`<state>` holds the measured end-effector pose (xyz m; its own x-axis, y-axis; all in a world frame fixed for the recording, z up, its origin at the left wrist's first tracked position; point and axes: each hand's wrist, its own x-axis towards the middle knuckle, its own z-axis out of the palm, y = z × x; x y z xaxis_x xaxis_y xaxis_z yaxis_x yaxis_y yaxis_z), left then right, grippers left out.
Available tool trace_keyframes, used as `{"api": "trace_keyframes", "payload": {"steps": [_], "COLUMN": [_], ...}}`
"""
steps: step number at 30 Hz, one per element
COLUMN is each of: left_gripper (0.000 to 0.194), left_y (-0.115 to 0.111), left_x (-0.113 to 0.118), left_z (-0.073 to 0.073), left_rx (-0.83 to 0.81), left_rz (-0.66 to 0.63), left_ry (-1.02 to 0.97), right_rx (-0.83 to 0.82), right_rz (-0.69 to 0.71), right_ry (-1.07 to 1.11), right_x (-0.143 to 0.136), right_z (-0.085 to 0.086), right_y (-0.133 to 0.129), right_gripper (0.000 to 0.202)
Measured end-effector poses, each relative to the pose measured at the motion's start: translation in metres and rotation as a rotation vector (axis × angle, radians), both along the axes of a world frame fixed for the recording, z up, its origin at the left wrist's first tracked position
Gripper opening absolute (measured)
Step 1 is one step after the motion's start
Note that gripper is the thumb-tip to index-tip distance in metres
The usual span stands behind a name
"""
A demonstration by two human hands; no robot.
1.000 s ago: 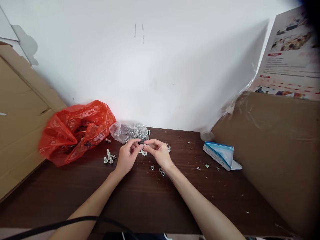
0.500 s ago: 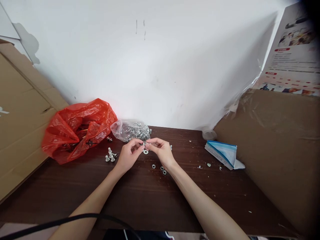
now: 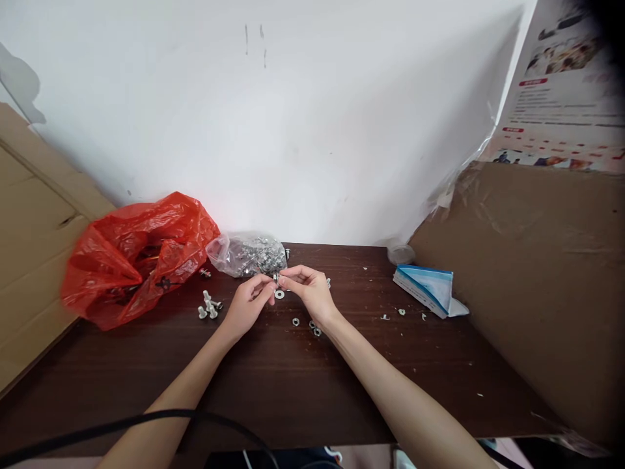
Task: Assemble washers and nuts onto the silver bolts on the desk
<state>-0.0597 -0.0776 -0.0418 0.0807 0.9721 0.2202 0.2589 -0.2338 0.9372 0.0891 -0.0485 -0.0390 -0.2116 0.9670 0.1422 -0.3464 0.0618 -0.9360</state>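
My left hand and my right hand meet fingertip to fingertip above the table. Pinched between them is a small metal fastener, mostly covered by the fingers; its exact kind is too small to make out. A flat washer lies just below the fingertips. Near my right wrist are several hex nuts, some partly under the hand. To the left of my left hand, several bolts stand or lie in a cluster.
Behind my hands rests a clear plastic bag of metal hardware, beside a crumpled red plastic bag. At the right are a blue-and-white packet and scattered scraps. Cardboard flanks the dark table, and a black cable crosses the foreground.
The camera view has shifted slightly, so everything sits a little further left. Both hands stay together, and the metal piece now shows more between the fingertips.
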Motion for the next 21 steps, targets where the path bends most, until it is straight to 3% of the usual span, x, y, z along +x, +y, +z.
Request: {"api": "trace_keyframes", "payload": {"steps": [8, 12, 14, 17, 21], "left_gripper": [0.023, 0.051, 0.045, 0.029, 0.029], "left_y": [0.0019, 0.0031, 0.0031, 0.0022, 0.0015], "left_x": [-0.0021, -0.0056, -0.0060, -0.0045, -0.0031], "left_z": [-0.0034, -0.0059, -0.0043, -0.0006, -0.0001], "left_rx": [0.100, 0.042, 0.035, 0.008, -0.014], "left_rz": [0.071, 0.173, 0.201, 0.105, 0.055], "left_ry": [0.018, 0.102, 0.008, -0.120, -0.057], "right_rx": [0.019, 0.021, 0.014, 0.009, 0.019], "right_rz": [0.021, 0.015, 0.004, 0.000, 0.021], "right_ry": [-0.027, -0.040, -0.040, -0.035, -0.041], "right_x": [0.0021, 0.0026, 0.0025, 0.0022, 0.0021], "right_z": [-0.0023, -0.0040, -0.0044, -0.0046, -0.0054], "right_y": [0.0011, 0.0031, 0.0039, 0.0042, 0.0033], "right_gripper": [0.026, 0.026, 0.026, 0.026, 0.026]}}
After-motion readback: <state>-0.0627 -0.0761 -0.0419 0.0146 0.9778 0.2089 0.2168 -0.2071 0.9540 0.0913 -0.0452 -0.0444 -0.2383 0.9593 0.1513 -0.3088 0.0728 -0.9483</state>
